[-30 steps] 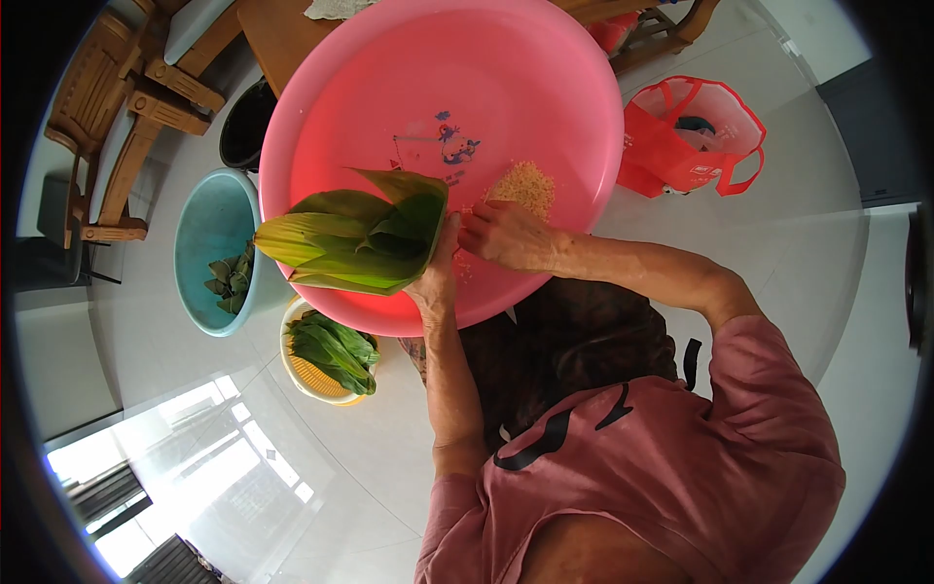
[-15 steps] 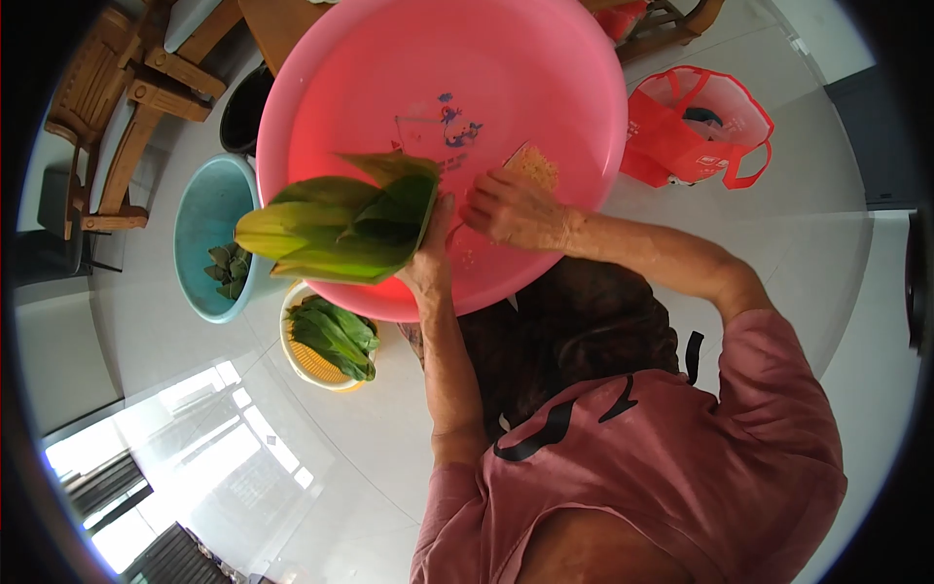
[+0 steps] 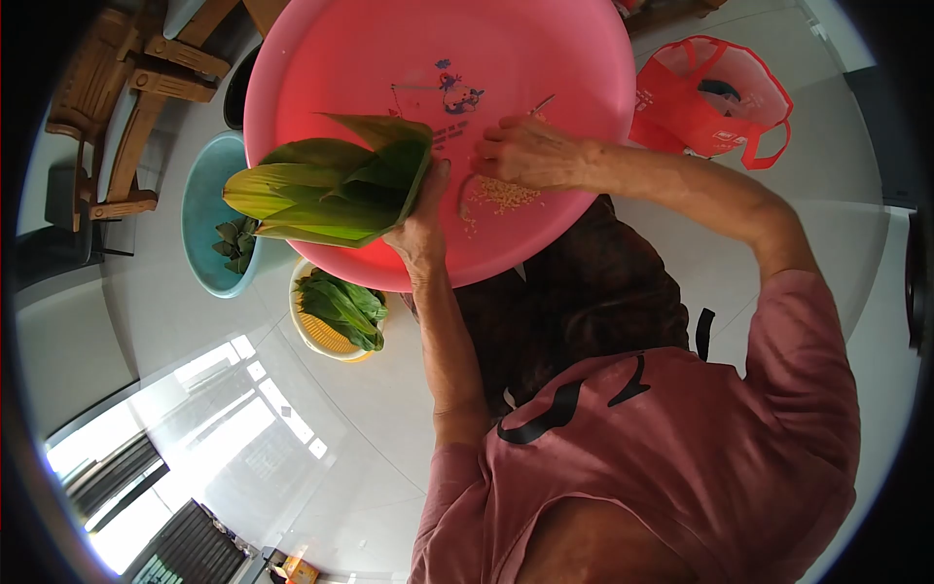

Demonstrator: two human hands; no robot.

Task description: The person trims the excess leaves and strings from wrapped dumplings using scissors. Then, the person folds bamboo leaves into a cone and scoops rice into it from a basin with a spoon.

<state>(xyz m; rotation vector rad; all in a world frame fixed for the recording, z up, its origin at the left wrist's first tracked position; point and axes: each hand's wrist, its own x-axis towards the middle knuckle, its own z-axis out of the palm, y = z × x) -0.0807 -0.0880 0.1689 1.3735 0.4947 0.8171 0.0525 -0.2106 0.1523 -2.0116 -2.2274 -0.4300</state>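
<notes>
My left hand (image 3: 420,219) is closed around a cone-like bundle of broad green leaves (image 3: 331,190), held over the left part of the large pink basin (image 3: 282,58). The leaf tips point left. My right hand (image 3: 530,153) hovers over the basin's right side, its fingers curled; whatever they hold, if anything, is hidden. Just below it lie small yellowish grains (image 3: 504,197), with a few scattered toward the near rim. A thin stick-like piece (image 3: 543,103) shows beyond the right hand; I cannot tell what it is.
A light blue bucket (image 3: 199,185) with dark green wrapped pieces stands left. Below it, a yellow and white basket (image 3: 319,334) holds green leaves (image 3: 345,307). On the right is a red bag (image 3: 681,117); wooden furniture (image 3: 136,107) is at upper left.
My right hand has moved up and slightly right, off to the far side of the grains, uncovering more of them. The left hand still holds the leaves. The whole view has shifted slightly.
</notes>
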